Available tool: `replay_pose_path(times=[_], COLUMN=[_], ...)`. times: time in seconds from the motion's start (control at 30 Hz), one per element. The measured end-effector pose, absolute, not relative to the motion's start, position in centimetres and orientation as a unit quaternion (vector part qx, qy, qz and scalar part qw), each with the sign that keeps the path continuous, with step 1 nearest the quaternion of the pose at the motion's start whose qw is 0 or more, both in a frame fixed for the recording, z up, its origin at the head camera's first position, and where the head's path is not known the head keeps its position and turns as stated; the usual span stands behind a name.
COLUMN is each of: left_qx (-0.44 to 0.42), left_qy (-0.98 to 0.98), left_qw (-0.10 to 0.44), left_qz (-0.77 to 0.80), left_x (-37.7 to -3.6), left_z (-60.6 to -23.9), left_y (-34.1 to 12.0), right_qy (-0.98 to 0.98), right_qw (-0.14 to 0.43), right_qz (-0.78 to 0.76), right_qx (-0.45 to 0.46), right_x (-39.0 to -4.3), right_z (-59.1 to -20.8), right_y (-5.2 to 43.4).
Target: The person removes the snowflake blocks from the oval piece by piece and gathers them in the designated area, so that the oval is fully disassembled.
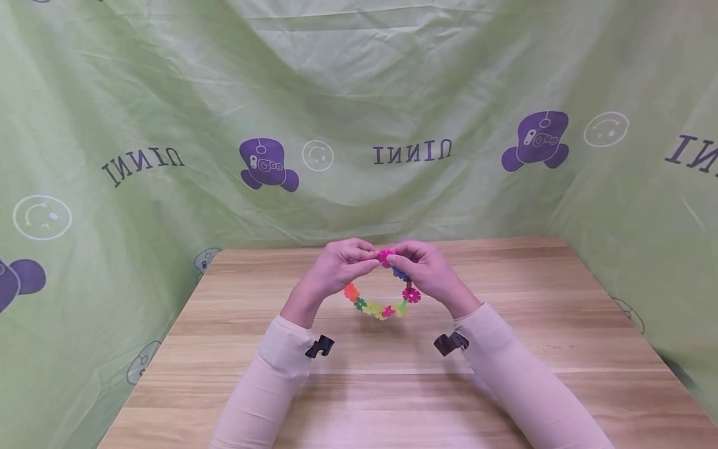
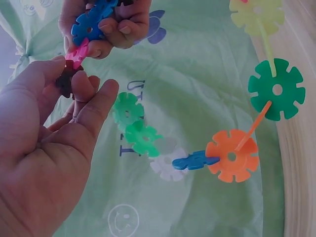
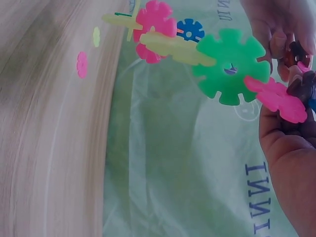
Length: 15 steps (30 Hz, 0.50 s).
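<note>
A chain of colourful notched plastic snowflake discs hangs in a loop below both hands, with an orange disc (image 2: 232, 155) and a green disc (image 2: 289, 89) among its links. My left hand (image 1: 348, 265) pinches a dark brown disc (image 2: 64, 84) between thumb and fingers. Close beside it, my right hand (image 1: 429, 268) grips the chain near a blue disc (image 2: 91, 24). A pink disc (image 1: 385, 257) shows between the fingertips of the two hands. On the right side of the loop, a bright green disc (image 3: 230, 66) joins another pink disc (image 3: 281, 98).
Beneath the hands is a wood-grain table (image 1: 235, 374). Light green printed cloth (image 1: 359, 93) hangs behind it and along both sides. Each sleeve cuff carries a small black device, one at the left wrist (image 1: 320, 347) and one at the right (image 1: 450, 343).
</note>
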<state>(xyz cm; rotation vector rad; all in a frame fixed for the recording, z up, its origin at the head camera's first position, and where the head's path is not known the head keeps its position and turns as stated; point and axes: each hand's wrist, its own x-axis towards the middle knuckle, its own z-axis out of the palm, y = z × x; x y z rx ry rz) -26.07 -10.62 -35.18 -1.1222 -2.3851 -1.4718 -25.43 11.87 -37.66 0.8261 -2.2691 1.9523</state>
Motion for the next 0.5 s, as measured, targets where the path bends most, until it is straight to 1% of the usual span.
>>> replay_pose_path(times=[0.23,0.5], left_qx=[-0.379,-0.368], left_qy=[-0.793,-0.8], left_qw=[0.065,0.065], left_qz=[-0.472,-0.469], left_x=[-26.35,-26.44], left_z=[-35.16,-35.22], left_y=[-10.82,-11.11], right_qy=[-0.731,-0.748], right_qw=[0.024,0.025], right_qz=[0.635,0.62], right_qx=[0.248,0.236], right_x=[-25.32,-25.23], right_z=[-37.8,-37.6], right_y=[11.58,11.61])
